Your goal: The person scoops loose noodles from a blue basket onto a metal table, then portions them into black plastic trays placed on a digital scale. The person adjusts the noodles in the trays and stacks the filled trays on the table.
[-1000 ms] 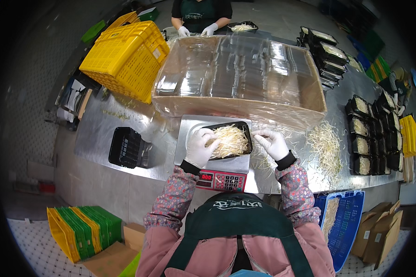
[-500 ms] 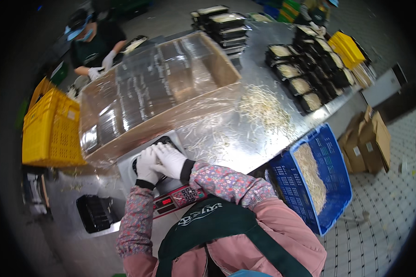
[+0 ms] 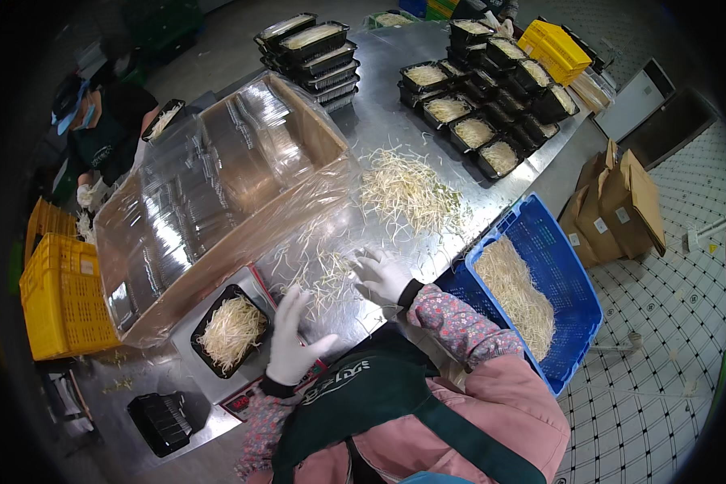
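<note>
A black plastic tray [image 3: 231, 332] heaped with bean sprouts sits on the weighing scale [image 3: 187, 329], whose red keypad edge is partly covered by my arm. Just right of that tray, my left hand [image 3: 292, 343], in a white glove, is raised with its fingers spread and nothing in it. My right hand [image 3: 381, 277], gloved too, hovers by the loose sprouts [image 3: 323, 278] on the metal table, fingers apart and holding nothing. Farther off lies a larger pile of bean sprouts [image 3: 411, 194]. An empty black tray [image 3: 161, 423] rests left of the scale.
A carton [image 3: 242, 219] of clear lids stands behind the scale. Filled trays are stacked at the back [image 3: 319, 52] and at the far right [image 3: 476, 133]. A blue crate [image 3: 569, 282] of sprouts is at my right, a yellow crate [image 3: 68, 302] at left. Co-workers stand across the table.
Both hands have come off the tray on the scale, uncovering its sprouts. My right hand has moved right to the loose sprouts; my left has lifted aside. The view has shifted too.
</note>
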`<state>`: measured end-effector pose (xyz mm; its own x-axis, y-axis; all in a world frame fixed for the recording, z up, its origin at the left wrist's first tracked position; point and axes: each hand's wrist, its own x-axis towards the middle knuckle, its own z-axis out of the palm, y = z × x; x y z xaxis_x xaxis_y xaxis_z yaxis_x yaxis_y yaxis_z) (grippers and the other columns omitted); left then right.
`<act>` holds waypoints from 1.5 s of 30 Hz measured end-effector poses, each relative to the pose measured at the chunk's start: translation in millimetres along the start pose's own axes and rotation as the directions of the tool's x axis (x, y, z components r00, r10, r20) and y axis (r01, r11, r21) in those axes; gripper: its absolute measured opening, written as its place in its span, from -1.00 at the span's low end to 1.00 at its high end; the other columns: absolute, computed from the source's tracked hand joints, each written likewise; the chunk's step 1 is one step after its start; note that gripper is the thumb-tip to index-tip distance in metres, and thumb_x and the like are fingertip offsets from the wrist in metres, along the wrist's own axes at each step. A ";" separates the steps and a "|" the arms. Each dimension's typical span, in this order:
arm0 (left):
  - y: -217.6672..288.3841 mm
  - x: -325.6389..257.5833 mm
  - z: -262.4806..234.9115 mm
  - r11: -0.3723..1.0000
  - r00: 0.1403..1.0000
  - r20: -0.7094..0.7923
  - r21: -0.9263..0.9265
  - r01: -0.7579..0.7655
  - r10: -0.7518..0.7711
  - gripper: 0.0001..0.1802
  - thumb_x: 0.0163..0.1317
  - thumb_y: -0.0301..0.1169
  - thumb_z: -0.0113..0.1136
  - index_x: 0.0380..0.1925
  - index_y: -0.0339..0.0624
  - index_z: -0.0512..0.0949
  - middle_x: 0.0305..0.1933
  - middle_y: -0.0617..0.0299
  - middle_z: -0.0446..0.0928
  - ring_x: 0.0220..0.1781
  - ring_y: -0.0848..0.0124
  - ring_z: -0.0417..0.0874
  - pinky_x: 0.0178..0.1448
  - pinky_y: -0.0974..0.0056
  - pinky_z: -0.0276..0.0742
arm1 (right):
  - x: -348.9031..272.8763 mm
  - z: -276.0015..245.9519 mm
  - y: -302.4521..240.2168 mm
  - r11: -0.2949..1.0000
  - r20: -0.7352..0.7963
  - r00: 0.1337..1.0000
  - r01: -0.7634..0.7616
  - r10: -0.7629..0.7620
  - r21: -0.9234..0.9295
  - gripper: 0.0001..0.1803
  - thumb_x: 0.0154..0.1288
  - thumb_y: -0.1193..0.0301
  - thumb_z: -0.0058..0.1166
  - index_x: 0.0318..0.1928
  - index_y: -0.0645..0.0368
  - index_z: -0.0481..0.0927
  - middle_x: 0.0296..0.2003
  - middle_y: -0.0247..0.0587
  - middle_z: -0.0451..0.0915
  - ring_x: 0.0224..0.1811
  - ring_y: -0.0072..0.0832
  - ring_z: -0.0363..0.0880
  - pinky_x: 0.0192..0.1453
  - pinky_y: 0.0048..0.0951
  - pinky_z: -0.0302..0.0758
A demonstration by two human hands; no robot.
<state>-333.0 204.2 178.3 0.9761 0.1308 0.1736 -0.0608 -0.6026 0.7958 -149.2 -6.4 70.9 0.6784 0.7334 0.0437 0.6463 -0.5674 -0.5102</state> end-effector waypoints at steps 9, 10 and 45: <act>-95.0 74.3 164.2 0.710 0.840 -0.045 0.511 0.485 -0.541 0.40 -0.28 0.19 0.46 0.44 -0.15 -0.19 0.52 -0.15 -0.22 0.53 -0.16 -0.31 0.43 -0.35 -0.40 | 3.1 -81.3 183.5 0.891 -0.126 0.913 -0.406 0.387 -0.203 -0.08 -0.13 0.18 0.37 0.29 0.15 0.29 0.32 0.09 0.17 0.31 0.02 0.19 0.35 -0.09 0.23; -85.4 90.5 178.6 0.777 0.883 -0.033 0.460 0.429 -0.468 0.37 -0.24 0.16 0.44 0.44 -0.14 -0.19 0.52 -0.10 -0.21 0.54 -0.12 -0.30 0.44 -0.33 -0.43 | 6.9 -88.7 192.8 0.873 -0.077 0.895 -0.445 0.439 -0.201 -0.07 -0.14 0.18 0.38 0.29 0.17 0.28 0.34 0.09 0.15 0.33 0.01 0.17 0.36 -0.10 0.22; -81.7 341.3 246.8 0.869 0.935 0.080 0.404 0.287 -0.346 -0.10 0.09 -0.27 0.22 0.36 -0.36 -0.01 0.33 -0.17 0.22 0.41 -0.02 0.14 0.39 0.03 0.18 | 220.7 -78.5 248.8 0.964 0.039 0.982 -0.176 0.187 -0.198 -0.40 0.29 -0.05 -0.08 0.20 0.03 0.45 0.25 -0.13 0.37 0.27 -0.10 0.30 0.27 -0.09 0.31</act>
<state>56.7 103.7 29.3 0.9502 0.2680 -0.1591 0.3115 -0.8039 0.5067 188.8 -15.1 21.1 0.7731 0.6285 -0.0859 0.5733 -0.7503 -0.3293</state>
